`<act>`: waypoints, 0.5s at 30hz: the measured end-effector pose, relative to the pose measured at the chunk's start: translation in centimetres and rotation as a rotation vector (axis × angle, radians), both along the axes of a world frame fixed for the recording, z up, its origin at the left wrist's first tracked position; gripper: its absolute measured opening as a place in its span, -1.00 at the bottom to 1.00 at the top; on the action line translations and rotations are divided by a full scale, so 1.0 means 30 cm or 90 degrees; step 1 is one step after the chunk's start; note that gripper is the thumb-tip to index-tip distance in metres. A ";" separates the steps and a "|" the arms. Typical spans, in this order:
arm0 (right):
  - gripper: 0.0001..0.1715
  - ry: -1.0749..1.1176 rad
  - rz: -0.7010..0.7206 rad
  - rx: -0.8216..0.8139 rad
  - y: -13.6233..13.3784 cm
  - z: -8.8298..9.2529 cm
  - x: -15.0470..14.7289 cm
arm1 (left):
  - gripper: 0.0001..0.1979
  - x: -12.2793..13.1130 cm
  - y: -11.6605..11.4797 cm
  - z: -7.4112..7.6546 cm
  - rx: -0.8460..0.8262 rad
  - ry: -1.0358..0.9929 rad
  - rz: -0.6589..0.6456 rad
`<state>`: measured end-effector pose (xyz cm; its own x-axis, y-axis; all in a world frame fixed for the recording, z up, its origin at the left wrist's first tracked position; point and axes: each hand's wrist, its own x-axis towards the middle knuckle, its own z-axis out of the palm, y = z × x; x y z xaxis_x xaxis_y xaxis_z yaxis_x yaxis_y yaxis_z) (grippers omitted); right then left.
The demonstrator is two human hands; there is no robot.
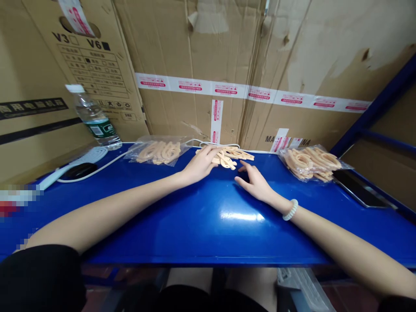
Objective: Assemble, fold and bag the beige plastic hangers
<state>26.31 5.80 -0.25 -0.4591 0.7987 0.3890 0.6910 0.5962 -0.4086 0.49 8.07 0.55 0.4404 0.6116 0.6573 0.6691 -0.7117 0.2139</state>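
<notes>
A small pile of pale, flat wood-like cutout pieces (238, 152) lies at the back middle of the blue table. My left hand (200, 165) reaches over the left end of this pile, its fingers stretched out across the pieces and its thumb beside them. Whether it grips any piece is hard to see, since the hand covers part of the pile. My right hand (255, 183) hovers just right of and in front of the pile. Its thumb and index finger are apart with nothing between them. A pale beaded bracelet (290, 210) circles the right wrist.
Clear plastic bags of similar pieces lie at left (159, 151) and right (310, 161). A water bottle (97, 119), a pale blue handled object (87, 156) and a black object (79, 170) stand left. A phone-like dark slab (362, 188) lies right. Cardboard (182, 47) walls the back.
</notes>
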 end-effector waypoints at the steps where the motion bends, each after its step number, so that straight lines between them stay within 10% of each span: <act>1: -0.25 0.035 0.008 -0.021 -0.003 0.001 -0.009 | -0.51 0.005 -0.029 -0.008 0.008 -0.007 -0.007; 15: -0.60 0.322 0.054 -0.287 -0.079 0.056 -0.068 | -0.39 0.023 -0.173 -0.055 -0.192 -0.263 -0.004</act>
